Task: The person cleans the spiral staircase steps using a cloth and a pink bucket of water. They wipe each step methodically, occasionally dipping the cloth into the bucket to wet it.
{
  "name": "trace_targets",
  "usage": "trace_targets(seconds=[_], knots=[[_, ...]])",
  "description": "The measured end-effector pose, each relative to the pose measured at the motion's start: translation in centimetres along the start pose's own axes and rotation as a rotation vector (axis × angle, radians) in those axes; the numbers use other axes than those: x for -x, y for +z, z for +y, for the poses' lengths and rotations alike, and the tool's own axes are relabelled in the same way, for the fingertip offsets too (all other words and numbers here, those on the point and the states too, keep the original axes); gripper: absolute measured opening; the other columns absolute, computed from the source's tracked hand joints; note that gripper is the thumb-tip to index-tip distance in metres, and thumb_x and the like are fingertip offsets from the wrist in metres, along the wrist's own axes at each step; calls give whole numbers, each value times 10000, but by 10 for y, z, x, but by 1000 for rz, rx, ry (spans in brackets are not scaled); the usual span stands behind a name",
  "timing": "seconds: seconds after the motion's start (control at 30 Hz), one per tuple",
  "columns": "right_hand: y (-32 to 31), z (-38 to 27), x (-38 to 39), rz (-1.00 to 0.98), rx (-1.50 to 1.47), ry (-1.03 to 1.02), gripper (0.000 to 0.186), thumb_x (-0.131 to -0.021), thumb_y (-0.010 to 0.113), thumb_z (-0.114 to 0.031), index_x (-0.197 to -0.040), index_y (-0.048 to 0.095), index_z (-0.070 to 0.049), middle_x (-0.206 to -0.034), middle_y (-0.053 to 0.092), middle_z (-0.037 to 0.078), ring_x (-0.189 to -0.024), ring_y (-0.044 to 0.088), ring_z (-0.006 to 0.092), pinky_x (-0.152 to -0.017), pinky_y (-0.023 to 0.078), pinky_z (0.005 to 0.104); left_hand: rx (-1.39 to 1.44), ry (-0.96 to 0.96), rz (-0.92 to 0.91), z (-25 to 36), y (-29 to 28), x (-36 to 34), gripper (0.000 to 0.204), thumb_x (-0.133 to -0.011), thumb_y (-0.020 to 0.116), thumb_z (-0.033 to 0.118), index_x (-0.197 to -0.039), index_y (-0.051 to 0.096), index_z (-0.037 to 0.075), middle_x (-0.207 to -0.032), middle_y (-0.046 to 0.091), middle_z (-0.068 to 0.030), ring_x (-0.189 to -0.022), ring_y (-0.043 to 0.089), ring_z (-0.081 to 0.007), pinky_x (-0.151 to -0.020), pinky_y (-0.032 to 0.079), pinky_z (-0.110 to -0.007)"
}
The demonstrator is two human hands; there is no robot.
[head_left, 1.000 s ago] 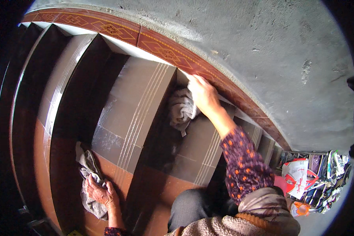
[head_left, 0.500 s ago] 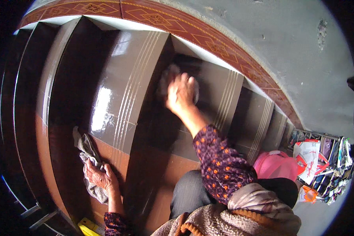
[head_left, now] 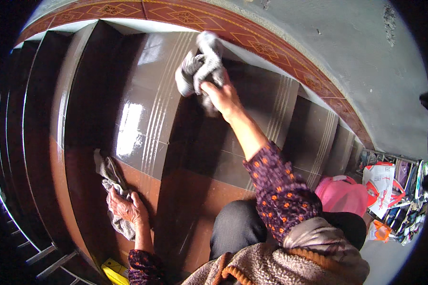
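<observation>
The right hand (head_left: 221, 97) is grasping a bunched cloth (head_left: 208, 59) at the front edge of a tiled step (head_left: 150, 83), near its wall-side corner; the left hand (head_left: 128, 209) is resting on a grey cloth (head_left: 112, 175), which is lying along that step's back edge (whether those fingers are gripping, I cannot tell).

A pitted grey wall (head_left: 328, 52) rises above red diamond-patterned tiles (head_left: 264, 50), near a crowded rack (head_left: 391, 156).

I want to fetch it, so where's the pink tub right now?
The pink tub is toward the lower right of the head view, between the purple right sleeve and the white-and-red bag.
</observation>
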State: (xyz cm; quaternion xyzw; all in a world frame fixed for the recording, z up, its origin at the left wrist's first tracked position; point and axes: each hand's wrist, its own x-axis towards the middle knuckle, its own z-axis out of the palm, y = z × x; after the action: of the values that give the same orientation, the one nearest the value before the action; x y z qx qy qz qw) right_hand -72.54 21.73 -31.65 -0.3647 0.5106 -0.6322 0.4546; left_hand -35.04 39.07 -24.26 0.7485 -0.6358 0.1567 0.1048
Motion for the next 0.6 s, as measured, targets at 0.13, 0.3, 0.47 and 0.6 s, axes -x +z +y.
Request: trace_targets(seconds=[0.13,0.3,0.47,0.6], knots=[[33,5,32,47,182,-301,656,-764,725,-271,-1320,488,-15,-1212,560,239,-1101,547,416,-969,454,473,-7,-18,-6,2,-1,-1,685,-800,607,327,-1391,444,22,-1353,494,-232,-1282,424,-400,-1098,278,-517],[29,-49,125,-508,574,-366,623,-659,815,-246,-1218,576,-114,-1068,540,175,-945,584,374,-785,530,471,-15,-20,-17,2,-1,0,685,-785,606,293,-1391,441,21,-1377,478,-234,-1293,419,-401,-1101,276,-513],[44,-107,52,-343,747,-719,575,-664,801,-294,-1189,624,-140,-1117,565,141,-1039,529,348,-897,472,445,-3,-91,-44,4,-2,2,712,-767,614,301,-1409,428,56,-1386,468,-228,-1307,407,-399,-1110,258,-512],[120,-81,21,-758,1141,-917,479,-680,744,-339,-1128,670,-189,-1271,555,157,-1207,490,339,-976,347,580,15,-123,-71,7,-6,1,770,-722,644,301,-1412,423,43,-1380,469,-224,-1304,403,-396,-1120,239,-505]])
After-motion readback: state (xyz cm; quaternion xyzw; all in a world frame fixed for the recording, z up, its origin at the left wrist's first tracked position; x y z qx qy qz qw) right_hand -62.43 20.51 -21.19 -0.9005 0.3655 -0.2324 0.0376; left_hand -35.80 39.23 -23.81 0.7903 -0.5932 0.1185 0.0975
